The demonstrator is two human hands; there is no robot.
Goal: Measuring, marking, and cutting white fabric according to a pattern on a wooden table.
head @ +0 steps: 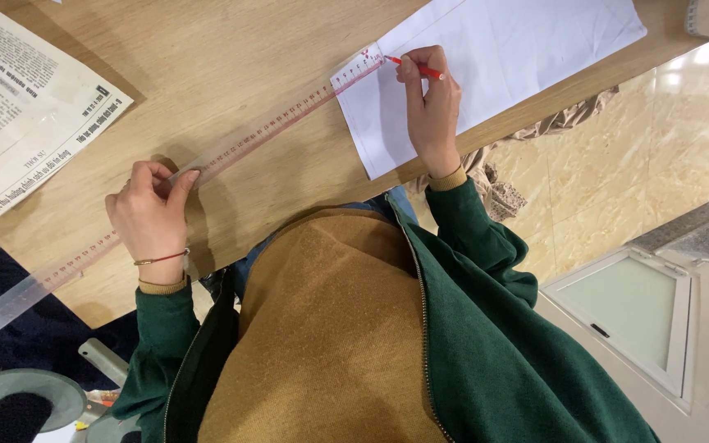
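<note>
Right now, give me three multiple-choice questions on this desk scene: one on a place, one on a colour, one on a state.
1. Where does the far end of the ruler lie?
A. on the white paper
B. on a book
C. on a plate

2. What colour is the pencil?
A. blue
B. red
C. green

3. What is the left hand doing?
A. pressing the ruler down
B. lifting a cup
C. holding scissors

Answers:
1. A: the ruler's tip overlaps the paper's corner.
2. B: the right hand grips a red pencil at that tip.
3. A: its fingers rest flat on the ruler against the wooden table.
</note>
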